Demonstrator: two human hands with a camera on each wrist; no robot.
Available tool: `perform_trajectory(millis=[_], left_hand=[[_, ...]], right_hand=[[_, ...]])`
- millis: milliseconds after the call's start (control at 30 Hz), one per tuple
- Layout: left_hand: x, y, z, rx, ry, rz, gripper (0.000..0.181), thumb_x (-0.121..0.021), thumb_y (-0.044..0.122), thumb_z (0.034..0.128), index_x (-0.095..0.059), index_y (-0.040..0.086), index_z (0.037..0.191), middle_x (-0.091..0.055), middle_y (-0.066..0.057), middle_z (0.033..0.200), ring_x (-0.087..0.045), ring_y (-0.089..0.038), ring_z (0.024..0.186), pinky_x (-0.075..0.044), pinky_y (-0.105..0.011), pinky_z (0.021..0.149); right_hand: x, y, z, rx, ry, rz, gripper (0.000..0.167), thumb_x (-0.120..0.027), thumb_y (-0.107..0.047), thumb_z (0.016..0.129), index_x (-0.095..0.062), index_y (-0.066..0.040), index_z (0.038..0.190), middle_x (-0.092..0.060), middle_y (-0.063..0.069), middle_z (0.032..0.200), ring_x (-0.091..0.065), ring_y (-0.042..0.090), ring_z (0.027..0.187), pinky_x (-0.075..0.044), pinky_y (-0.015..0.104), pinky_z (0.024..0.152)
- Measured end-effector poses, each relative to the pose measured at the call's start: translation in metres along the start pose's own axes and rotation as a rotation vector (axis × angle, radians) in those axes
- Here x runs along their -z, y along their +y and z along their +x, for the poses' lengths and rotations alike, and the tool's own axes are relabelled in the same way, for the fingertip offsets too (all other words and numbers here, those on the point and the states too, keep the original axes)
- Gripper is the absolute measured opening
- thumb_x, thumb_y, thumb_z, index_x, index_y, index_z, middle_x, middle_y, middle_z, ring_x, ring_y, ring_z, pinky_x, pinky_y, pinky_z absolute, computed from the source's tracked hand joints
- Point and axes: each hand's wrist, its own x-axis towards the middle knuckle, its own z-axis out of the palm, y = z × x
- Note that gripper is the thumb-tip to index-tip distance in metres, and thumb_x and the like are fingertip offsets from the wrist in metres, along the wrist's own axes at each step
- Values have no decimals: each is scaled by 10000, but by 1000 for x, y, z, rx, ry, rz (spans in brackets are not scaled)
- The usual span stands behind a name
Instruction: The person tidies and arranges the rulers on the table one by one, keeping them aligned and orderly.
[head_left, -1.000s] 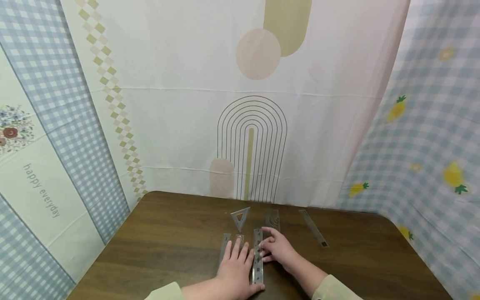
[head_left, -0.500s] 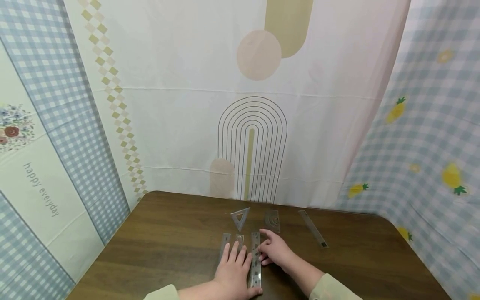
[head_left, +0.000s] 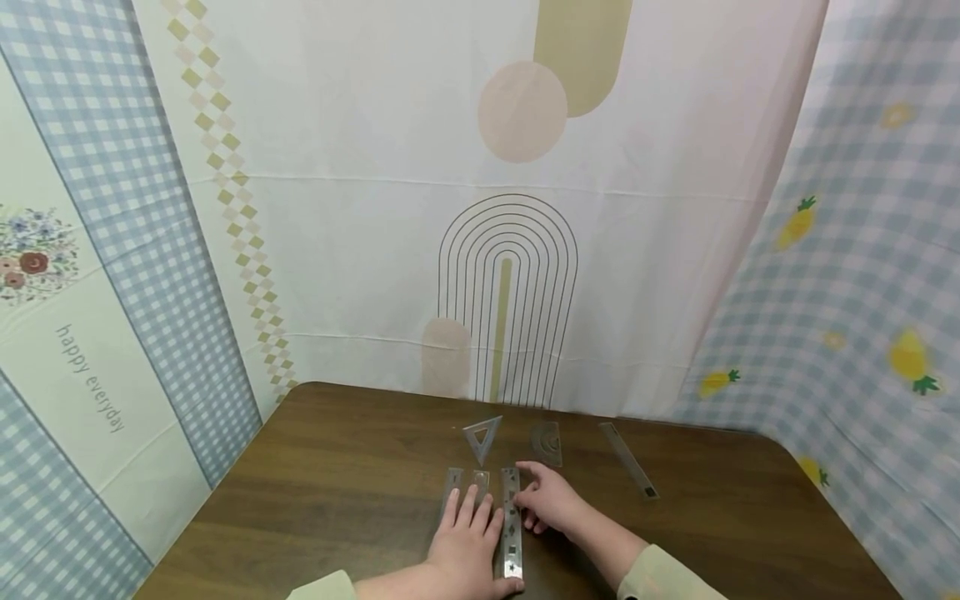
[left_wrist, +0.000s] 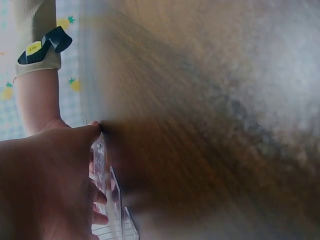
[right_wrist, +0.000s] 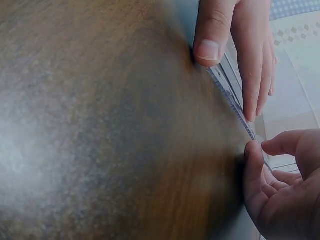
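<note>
A narrow clear ruler (head_left: 512, 533) with dark shapes along it lies lengthwise on the table, just right of my left hand (head_left: 465, 546). That hand rests flat with its fingers straight, over another ruler (head_left: 453, 479) and a smaller clear strip (head_left: 482, 479). Its thumb (right_wrist: 207, 50) touches the near end of the shape-marked ruler. My right hand (head_left: 551, 500) is at that ruler's right edge, near its far end. In the right wrist view its bent fingers (right_wrist: 254, 157) pinch the ruler's edge (right_wrist: 235, 107).
Toward the back of the brown table (head_left: 315, 450) lie a clear set square (head_left: 472, 432), a protractor (head_left: 551, 450) and, to the right, a slanted ruler (head_left: 626, 458). Patterned cloth (head_left: 360, 250) hangs behind the table.
The shape-marked ruler has shifted slightly left and toward me, closer to my left hand, and my right hand has moved with it. The left hand stays nearly still.
</note>
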Motion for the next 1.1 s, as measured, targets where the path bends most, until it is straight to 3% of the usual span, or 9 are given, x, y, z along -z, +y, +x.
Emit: perform_trajectory(millis=[333,700,1100], left_hand=[[-6,-3,1,-10,-26,17,970,-383,880,800,-480,203,1487,-386,-53,1563,-231,-302,1484,-157,-540,1171],[4,-6,-2,-21,-70,3,954,-425,862,801,-477,205,1491,-363,-41,1575,-199,-301,1494,-140,-542,1177],[6,-10,0,-24,-110,6,938,-411,862,807,-453,236,1504,-346,-13,1584,-173,-289,1501,-133,-540,1180]], right_hand=[[3,0,4,-16,-26,-164,596,-705,-132,891,-471,-12,1425,-594,52,645,-491,131,435,-401,279,397],[3,-1,5,-25,-35,-244,585,-715,-158,889,-491,-13,1409,-563,32,573,-442,118,395,-371,263,383],[0,0,5,-28,-42,-386,617,-695,-236,925,-467,-31,1460,-571,23,545,-478,122,374,-434,315,386]])
